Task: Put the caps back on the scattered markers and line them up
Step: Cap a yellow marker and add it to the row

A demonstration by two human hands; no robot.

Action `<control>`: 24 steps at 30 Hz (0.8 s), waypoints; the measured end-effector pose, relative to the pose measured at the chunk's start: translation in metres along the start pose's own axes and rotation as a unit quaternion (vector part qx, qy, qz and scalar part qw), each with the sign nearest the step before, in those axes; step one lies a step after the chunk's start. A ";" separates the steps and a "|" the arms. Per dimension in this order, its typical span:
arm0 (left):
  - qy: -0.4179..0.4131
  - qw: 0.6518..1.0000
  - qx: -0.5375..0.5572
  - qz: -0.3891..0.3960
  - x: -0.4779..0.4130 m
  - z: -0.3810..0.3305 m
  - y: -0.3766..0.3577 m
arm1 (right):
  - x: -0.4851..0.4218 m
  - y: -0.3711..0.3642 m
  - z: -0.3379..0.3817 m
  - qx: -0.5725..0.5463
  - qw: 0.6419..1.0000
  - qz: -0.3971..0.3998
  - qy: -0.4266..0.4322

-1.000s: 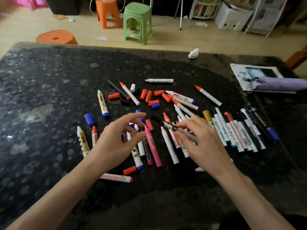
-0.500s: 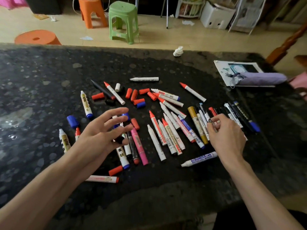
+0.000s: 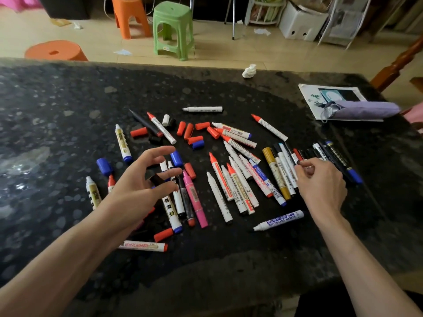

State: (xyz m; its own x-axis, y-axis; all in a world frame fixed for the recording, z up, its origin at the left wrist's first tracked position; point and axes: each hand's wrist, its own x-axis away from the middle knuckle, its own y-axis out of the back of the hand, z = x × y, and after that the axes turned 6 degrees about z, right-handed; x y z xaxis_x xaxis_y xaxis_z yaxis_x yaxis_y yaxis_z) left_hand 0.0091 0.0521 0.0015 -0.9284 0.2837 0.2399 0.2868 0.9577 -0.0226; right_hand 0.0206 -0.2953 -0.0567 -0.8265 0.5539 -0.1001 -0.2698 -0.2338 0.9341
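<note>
Many markers lie scattered on the black stone table (image 3: 68, 106), several uncapped, such as a white one (image 3: 219, 197) and a pink one (image 3: 194, 197). Loose red caps (image 3: 189, 131) and blue caps (image 3: 104, 167) lie among them. At the right, several capped markers form a row (image 3: 329, 154). My right hand (image 3: 320, 186) pinches the black end of a white marker (image 3: 294, 160) at the left side of that row. My left hand (image 3: 142, 188) hovers over the left pile, fingers spread, with a small black cap (image 3: 156, 179) between thumb and finger.
A purple pouch (image 3: 361, 109) lies on a printed sheet (image 3: 311, 97) at the far right. A crumpled tissue (image 3: 249, 70) sits near the far edge. Green (image 3: 172, 26) and orange (image 3: 129, 17) stools stand on the floor beyond; a wooden chair (image 3: 398, 62) is at the right.
My right hand carried a marker from the middle pile to the row at the right. My left hand stayed over the left pile and now has a black cap at its fingers.
</note>
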 end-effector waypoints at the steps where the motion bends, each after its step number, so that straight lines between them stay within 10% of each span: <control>1: -0.004 1.000 0.002 -0.005 0.000 0.001 0.001 | 0.000 -0.001 0.000 -0.006 1.000 0.005 -0.007; 24: 0.039 0.996 -0.055 -0.061 -0.007 0.017 0.024 | 0.103 -0.022 0.118 -0.069 0.928 0.189 0.313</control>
State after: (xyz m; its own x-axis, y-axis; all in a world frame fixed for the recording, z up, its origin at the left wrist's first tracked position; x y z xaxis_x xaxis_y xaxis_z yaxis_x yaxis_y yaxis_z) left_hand 0.0188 0.0739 -0.0171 -0.9378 0.1575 0.3095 0.2019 0.9724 0.1169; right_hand -0.0002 -0.1390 -0.0471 -0.9884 -0.1521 0.0062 0.0735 -0.4415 0.8943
